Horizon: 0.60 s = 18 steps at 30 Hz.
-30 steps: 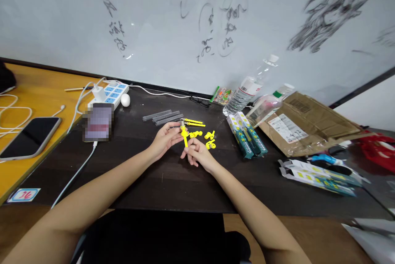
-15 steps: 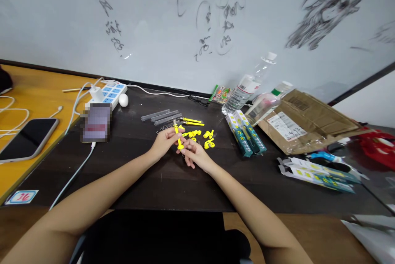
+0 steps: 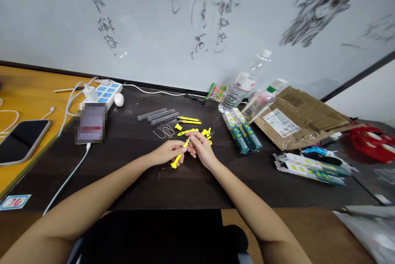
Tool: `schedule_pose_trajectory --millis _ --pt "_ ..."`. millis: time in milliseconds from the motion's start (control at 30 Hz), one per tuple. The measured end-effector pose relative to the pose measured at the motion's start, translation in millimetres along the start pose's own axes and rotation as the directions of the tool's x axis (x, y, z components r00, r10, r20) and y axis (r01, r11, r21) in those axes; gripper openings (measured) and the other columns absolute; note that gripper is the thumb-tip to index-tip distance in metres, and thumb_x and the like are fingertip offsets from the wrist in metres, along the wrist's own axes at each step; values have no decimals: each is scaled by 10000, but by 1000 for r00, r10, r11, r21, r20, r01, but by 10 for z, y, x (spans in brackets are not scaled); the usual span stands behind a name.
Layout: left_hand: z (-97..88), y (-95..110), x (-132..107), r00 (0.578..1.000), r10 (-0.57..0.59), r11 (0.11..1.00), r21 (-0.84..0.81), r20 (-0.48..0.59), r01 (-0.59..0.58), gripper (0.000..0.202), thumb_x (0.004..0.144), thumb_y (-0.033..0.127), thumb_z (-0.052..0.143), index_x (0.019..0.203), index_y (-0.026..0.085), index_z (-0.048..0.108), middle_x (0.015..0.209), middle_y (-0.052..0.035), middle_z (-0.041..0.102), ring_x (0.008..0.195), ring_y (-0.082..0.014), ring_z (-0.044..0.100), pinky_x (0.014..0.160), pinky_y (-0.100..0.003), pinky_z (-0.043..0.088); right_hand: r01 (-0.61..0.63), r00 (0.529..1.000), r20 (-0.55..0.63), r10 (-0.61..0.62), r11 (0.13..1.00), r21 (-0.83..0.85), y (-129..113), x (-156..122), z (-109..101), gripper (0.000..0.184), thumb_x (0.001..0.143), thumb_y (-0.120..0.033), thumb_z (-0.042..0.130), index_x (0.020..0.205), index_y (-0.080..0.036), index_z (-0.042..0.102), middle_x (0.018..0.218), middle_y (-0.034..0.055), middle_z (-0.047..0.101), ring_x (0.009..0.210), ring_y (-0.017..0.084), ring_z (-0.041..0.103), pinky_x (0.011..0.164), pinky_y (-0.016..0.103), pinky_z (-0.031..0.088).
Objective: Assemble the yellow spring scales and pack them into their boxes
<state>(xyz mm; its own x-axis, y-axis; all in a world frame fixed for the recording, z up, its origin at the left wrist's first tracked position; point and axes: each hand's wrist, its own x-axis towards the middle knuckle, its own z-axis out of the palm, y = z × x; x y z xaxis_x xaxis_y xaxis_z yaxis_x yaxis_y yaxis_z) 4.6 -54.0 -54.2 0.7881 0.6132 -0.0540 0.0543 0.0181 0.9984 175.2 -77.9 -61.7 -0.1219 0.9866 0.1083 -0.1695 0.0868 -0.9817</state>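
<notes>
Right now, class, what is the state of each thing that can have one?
Left hand: closed on yellow rod
Right hand: at rod's upper end, grip unclear
Yellow rod: tilted, held
Clear tubes: lying flat
Bent wires: loose
Water bottle: upright, capped
Power strip: charger plugged in
Leftmost phone: screen dark
Blurred phone: cable attached
Rightmost cartons: end flaps open

We see our left hand (image 3: 171,151) and right hand (image 3: 202,148) bare, with slender fingers and narrow wrists. Our left forearm (image 3: 101,196) and right forearm (image 3: 247,198) are bare too, slim at the wrist and widening toward the elbow. Over our lap spreads a black, plain-looking patch (image 3: 169,235), apparently clothing, too dark to show any folds or seams, with small blue-grey edges (image 3: 245,258) at its sides.
</notes>
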Motion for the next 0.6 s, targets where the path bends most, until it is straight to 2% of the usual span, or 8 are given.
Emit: schedule_pose_trajectory --millis 200,400,500,600 --pt "17 -45 2 998 -63 998 -1 26 63 394 804 516 557 902 136 536 624 -3 614 518 -112 619 467 -189 450 17 1000 -1 -17 1000 -20 -13 1 -20 270 784 -445 638 826 -183 586 424 -101 379 344 46 315 312 162 277" --pt "57 -67 21 994 -58 993 -105 -90 49 412 797 549 552 926 172 446 663 9 621 497 -116 624 459 -205 475 -26 999 41 26 999 -23 -24 -10 -10 293 732 -443 687 771 -185 553 486 -89 434 360 36 334 320 163 319" --pt "87 -87 39 985 8 987 -155 -173 -36 394 791 526 574 896 185 408 621 54 569 411 -79 554 403 -180 432 -35 995 87 39 998 -45 -44 -13 -10 303 718 -441 700 767 -186 545 473 -97 423 356 36 348 327 161 328" --pt "105 -86 49 976 21 978 -196 -218 -65 353 799 491 577 889 202 397 565 96 491 320 -32 414 315 -130 305 -60 993 100 64 997 -39 -60 -15 -9 320 713 -451 698 783 -189 527 515 -85 469 364 40 380 324 161 336"
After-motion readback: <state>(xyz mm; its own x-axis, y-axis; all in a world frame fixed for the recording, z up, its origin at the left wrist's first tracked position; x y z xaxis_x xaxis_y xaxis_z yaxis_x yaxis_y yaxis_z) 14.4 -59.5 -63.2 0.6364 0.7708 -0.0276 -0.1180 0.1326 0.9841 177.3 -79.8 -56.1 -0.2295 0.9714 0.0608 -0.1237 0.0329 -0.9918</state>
